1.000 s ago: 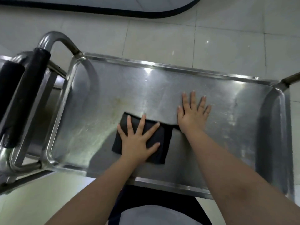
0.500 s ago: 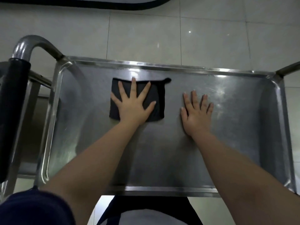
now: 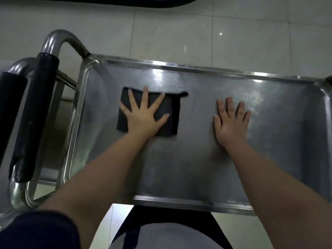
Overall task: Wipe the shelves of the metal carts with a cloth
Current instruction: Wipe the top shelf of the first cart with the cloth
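1. Beneath everything, a pale tiled floor [image 3: 179,33] shows beyond the cart's far edge; a dark curved band crosses the very top.
2. Steel cart shelf [image 3: 188,168], a shallow tray with a raised rim, fills the middle; its surface is scuffed and glints near the far edge.
3. At the shelf's left end a bent tube handle [image 3: 59,38] rises from the far-left corner; a black foam grip [image 3: 36,114] sleeves it; a second black grip [image 3: 9,105] sits just to its left.
4. Left hand [image 3: 143,119] lies flat with fingers splayed wide, pressing on the cloth; right hand [image 3: 230,124] rests flat on bare steel in the shelf's right half, fingers straight, holding nothing; the two hands are well apart.
5. Black cloth [image 3: 172,112], a folded rectangle, lies flat on the shelf's left half, nearer the far edge than the near one; a small tab sticks out at its far-right corner.
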`<move>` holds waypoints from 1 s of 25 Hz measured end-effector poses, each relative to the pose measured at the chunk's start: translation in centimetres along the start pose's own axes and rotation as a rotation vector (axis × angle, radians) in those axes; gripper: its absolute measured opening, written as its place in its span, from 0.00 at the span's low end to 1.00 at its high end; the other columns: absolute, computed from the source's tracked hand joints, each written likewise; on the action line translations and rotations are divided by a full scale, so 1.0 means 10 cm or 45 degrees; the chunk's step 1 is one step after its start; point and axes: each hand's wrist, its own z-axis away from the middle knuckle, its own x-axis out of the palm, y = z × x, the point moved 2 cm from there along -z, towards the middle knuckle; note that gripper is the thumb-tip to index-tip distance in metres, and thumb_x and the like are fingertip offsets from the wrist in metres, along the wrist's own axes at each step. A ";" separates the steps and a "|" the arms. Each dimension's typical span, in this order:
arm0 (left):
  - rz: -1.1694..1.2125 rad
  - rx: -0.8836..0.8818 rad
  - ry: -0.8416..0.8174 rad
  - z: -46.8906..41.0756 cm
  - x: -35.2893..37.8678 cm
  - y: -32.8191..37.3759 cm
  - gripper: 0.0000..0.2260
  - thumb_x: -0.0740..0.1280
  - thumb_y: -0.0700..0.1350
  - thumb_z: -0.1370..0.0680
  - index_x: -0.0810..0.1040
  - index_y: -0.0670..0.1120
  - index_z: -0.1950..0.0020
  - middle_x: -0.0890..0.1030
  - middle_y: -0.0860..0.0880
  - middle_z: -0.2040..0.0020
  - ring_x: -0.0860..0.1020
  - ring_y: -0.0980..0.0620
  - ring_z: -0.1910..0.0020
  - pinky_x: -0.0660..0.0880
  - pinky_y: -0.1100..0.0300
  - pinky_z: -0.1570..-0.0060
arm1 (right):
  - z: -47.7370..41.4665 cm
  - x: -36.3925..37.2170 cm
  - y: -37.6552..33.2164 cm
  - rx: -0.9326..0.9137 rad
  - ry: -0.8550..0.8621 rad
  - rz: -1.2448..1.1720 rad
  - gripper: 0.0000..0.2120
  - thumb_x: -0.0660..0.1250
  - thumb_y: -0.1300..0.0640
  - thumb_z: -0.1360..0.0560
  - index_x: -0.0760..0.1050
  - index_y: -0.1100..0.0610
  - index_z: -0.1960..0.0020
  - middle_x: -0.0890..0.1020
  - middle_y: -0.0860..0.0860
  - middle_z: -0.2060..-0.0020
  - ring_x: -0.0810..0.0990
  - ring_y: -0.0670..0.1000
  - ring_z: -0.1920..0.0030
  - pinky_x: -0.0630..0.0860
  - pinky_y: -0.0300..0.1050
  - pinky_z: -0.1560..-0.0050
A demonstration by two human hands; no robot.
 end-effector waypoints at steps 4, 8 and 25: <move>0.017 -0.040 -0.098 -0.79 -0.16 0.07 0.33 0.42 0.77 0.29 0.41 0.71 0.25 0.40 0.51 0.20 0.37 0.30 0.25 0.37 0.23 0.37 | -0.02 -0.03 0.03 0.016 -0.012 0.002 0.27 0.46 0.42 0.18 0.43 0.40 0.21 0.45 0.46 0.21 0.40 0.61 0.22 0.36 0.62 0.26; 0.004 0.059 -0.049 -0.05 -0.11 -0.03 0.33 0.43 0.75 0.27 0.44 0.69 0.24 0.44 0.49 0.19 0.41 0.31 0.24 0.42 0.25 0.34 | -0.04 -0.04 -0.01 0.053 -0.076 -0.016 0.26 0.42 0.40 0.19 0.40 0.38 0.22 0.43 0.45 0.21 0.40 0.61 0.22 0.36 0.63 0.26; 0.006 0.007 -0.041 1.97 0.23 -0.62 0.35 0.54 0.74 0.29 0.52 0.68 0.23 0.50 0.47 0.19 0.44 0.30 0.23 0.46 0.23 0.35 | 0.18 0.10 -1.61 -0.225 -0.028 -0.046 0.27 0.45 0.40 0.18 0.41 0.40 0.22 0.42 0.45 0.21 0.37 0.57 0.22 0.35 0.63 0.26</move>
